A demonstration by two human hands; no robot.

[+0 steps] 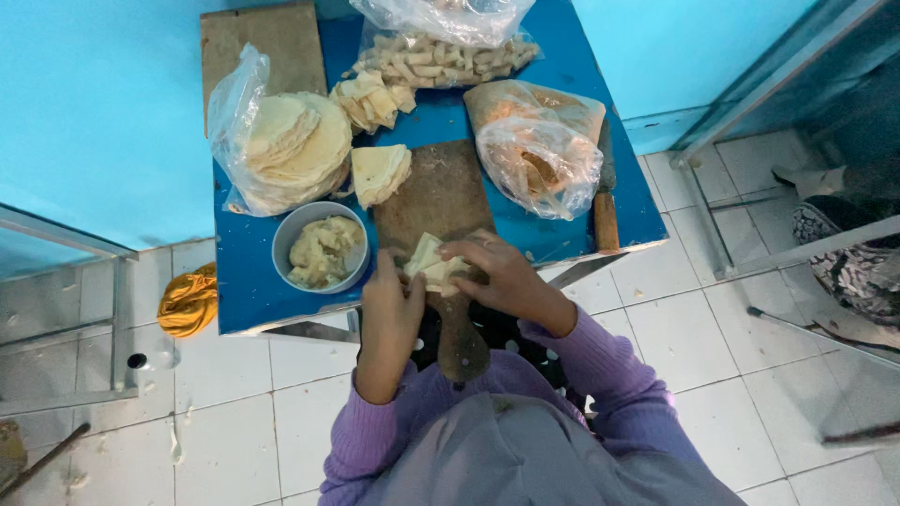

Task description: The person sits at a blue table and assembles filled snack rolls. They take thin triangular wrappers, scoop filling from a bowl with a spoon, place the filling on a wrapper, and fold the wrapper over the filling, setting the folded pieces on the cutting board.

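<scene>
- Left hand (389,305) and right hand (497,276) both sit on a pale folded dough wrapper (433,265) at the near end of the wooden board (433,197). Fingers of both hands are pinched together on the wrapper, left on its left edge, right over its top and right side.
- Wrapper lies between the two sets of fingers, resting on the board just above its handle, at the worktop (246,272) edge nearest the person.
- Risk: the board's handle overhangs the worktop edge below the fingers. Pressing hard there could tip or slide the board.
- Risk: the sheet looks thin. An uneven pinch could tear it or squeeze filling out; I can't tell whether filling is already inside.
- Bowl of filling (322,248) sits just left of the left fingers, close to the worktop edge. A left elbow or wrist swing could knock it off.
- Cut wrapper stack (380,171) lies beyond the fingers at the board's far left corner, touching the bagged round flatbreads (291,145). Open to air, so probably drying out.
- Knife (606,192) lies well right of the right fingers beside a crumpled plastic bag (539,145); its handle reaches the worktop edge. A blind reach that way could hit the blade or drop it.
- Rolled pieces (450,58) are piled at the far side, well away from the fingers.
</scene>
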